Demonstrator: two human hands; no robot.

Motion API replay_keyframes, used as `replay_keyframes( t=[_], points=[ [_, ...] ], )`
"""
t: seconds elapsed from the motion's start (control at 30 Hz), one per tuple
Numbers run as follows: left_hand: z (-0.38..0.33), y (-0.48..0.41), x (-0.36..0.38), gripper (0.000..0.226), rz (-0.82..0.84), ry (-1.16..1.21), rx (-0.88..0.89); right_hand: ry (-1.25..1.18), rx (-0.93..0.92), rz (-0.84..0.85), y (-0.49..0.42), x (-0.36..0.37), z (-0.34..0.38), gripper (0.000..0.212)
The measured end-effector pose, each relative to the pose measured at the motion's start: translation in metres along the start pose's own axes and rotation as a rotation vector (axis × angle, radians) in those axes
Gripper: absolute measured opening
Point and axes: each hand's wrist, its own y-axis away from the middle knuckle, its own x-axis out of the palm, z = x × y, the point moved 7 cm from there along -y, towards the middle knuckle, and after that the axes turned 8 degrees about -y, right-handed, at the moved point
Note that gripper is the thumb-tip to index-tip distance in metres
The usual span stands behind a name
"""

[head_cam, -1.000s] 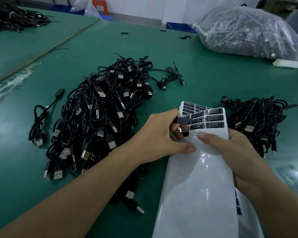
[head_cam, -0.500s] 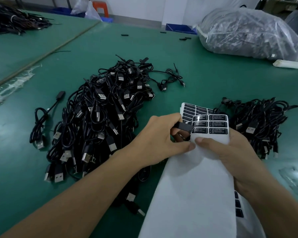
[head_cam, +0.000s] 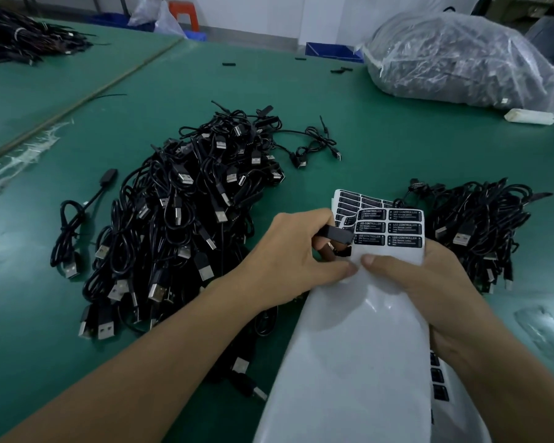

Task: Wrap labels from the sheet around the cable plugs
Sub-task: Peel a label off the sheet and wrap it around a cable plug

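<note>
My left hand (head_cam: pixel 291 254) grips a black cable plug (head_cam: pixel 335 234) and holds its end against the left edge of the label sheet (head_cam: pixel 359 353). This white sheet carries several black labels (head_cam: pixel 404 227) at its far end. My right hand (head_cam: pixel 429 282) holds the sheet from below, thumb pressed on its top face next to my left thumb. A second sheet (head_cam: pixel 349 199) lies underneath, partly hidden.
A big heap of black USB cables (head_cam: pixel 186 219) lies left of my hands on the green table (head_cam: pixel 381 129). A smaller heap (head_cam: pixel 480 228) lies to the right. A clear bag of cables (head_cam: pixel 454 59) sits at the back right, and another bundle (head_cam: pixel 23 39) at the far left.
The sheet has slid toward me, so the labelled end sits closer to my thumbs. My left hand still holds the plug at the sheet's left edge.
</note>
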Motion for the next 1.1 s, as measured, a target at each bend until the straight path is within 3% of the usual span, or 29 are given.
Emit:
replay_keyframes(
  t=[0.33, 0.6, 0.8, 0.9, 1.0, 1.1],
  points=[
    [0.0, -0.001, -0.005, 0.051, -0.049, 0.07, -0.046, 0.002, -0.014, 0.031, 0.001, 0.004, -0.002, 0.02],
    [0.008, -0.003, 0.001, 0.054, 0.0, 0.167, -0.107, 0.048, -0.014, 0.031, 0.001, 0.004, -0.003, 0.019],
    [0.013, -0.004, -0.002, 0.047, -0.057, 0.181, -0.143, 0.042, -0.02, 0.006, 0.003, 0.003, -0.001, 0.023],
    [0.018, -0.004, -0.012, 0.046, -0.159, 0.214, -0.193, 0.178, -0.106, -0.096, 0.005, -0.001, 0.007, 0.027],
    [0.025, -0.004, -0.019, 0.045, -0.238, 0.272, -0.243, 0.466, -0.199, -0.217, 0.008, -0.008, 0.018, 0.031],
    [0.025, -0.004, -0.021, 0.047, -0.259, 0.311, -0.275, 0.715, -0.301, -0.234, 0.014, -0.005, 0.025, 0.055]
  ],
)
